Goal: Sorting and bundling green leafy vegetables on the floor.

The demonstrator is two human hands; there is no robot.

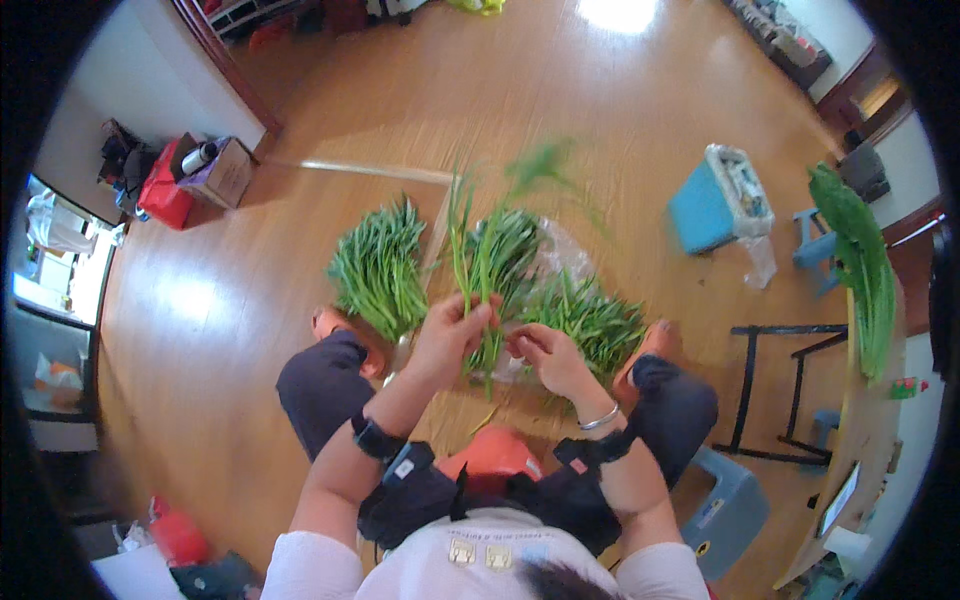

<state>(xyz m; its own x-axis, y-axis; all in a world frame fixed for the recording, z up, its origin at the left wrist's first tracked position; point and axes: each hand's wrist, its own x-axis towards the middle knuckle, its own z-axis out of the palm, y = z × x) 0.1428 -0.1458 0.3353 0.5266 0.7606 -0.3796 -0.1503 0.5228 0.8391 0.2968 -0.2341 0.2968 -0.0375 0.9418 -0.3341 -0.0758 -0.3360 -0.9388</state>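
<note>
My left hand (452, 335) is closed around several long green leafy stems (486, 262), held upright in the picture, their leafy tips blurred. Just to its right is my right hand (551, 360), thumb and fingertips pinched near the stem ends; whether something thin is between them I cannot tell. On the floor lie three heaps of leafy greens: a neat bundle (382, 262) at the left, a heap (510, 244) behind the held stems, and a looser heap (592, 319) at the right. Part of the greens rests on a clear plastic sheet (564, 251).
A blue bin (705, 206) with a plastic liner stands ahead right. Beyond it are a small stool (814, 247) and a table (862, 420) bearing more long greens (862, 270). A grey-blue stool (724, 510) is near my right knee. A cardboard box (229, 176) and red bag (166, 191) sit left.
</note>
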